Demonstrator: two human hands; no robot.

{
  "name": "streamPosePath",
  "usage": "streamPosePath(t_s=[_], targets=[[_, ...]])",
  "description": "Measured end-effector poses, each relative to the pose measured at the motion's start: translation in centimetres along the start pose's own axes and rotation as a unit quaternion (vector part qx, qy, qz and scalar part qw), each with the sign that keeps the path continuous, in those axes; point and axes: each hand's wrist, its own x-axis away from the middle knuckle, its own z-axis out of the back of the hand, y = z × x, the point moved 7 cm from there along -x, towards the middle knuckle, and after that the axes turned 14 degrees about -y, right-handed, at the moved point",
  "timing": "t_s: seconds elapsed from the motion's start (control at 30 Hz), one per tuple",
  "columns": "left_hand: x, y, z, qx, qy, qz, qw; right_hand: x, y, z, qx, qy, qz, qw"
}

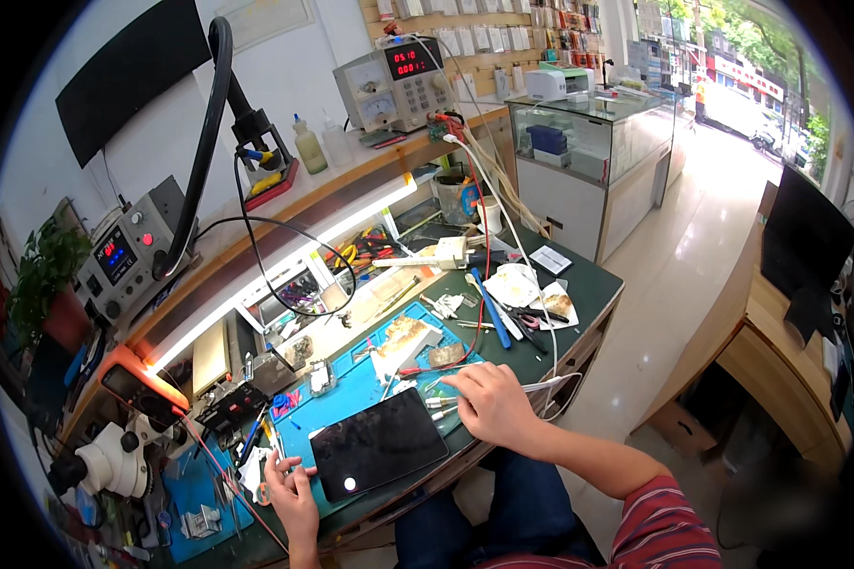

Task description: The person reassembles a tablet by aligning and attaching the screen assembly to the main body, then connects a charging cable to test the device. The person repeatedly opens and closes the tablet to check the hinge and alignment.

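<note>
A black tablet (pixel 378 444) lies tilted at the front edge of the bench, screen up, partly over a blue work mat (pixel 299 417). Beside its left edge is my left hand (pixel 292 495), fingers apart, with a fingertip close to or touching the tablet's side. My right hand (pixel 493 403) hovers past the tablet's upper right corner, its fingers curled together. Something thin seems to stick out from the fingertips, too small to name. Under and next to that hand lie several slim metal-tipped tools (pixel 440 402). A white cable (pixel 555 381) loops just behind it.
A microscope (pixel 114 460) and an orange multimeter (pixel 142 384) stand at the left. Blue-handled tools (pixel 489 308), crumpled tissue (pixel 514 284) and a stained white block (pixel 406 343) crowd the right and middle. A black hose (pixel 209 142) arches overhead; a power supply (pixel 394 85) sits on the shelf.
</note>
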Motion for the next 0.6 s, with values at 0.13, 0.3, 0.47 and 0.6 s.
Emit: streamPosePath(t_s=[0.13,0.3,0.47,0.6], targets=[[0.2,0.4,-0.1,0.007,0.000,-0.001,1.000,1.6,-2.0,1.4,-0.003,0.084,0.056,0.995],[0.8,-1.0,0.6,-0.006,0.016,0.003,1.000,8.1,-3.5,-0.6,-0.065,0.112,0.149,0.980],[0.9,-1.0,0.4,-0.012,0.022,-0.004,1.000,16.4,-0.7,-8.2,-0.085,-0.032,0.053,0.994],[0.7,-0.3,0.1,-0.027,0.011,0.001,1.000,23.4,5.2,-15.9,-0.077,-0.136,-0.128,0.979]])
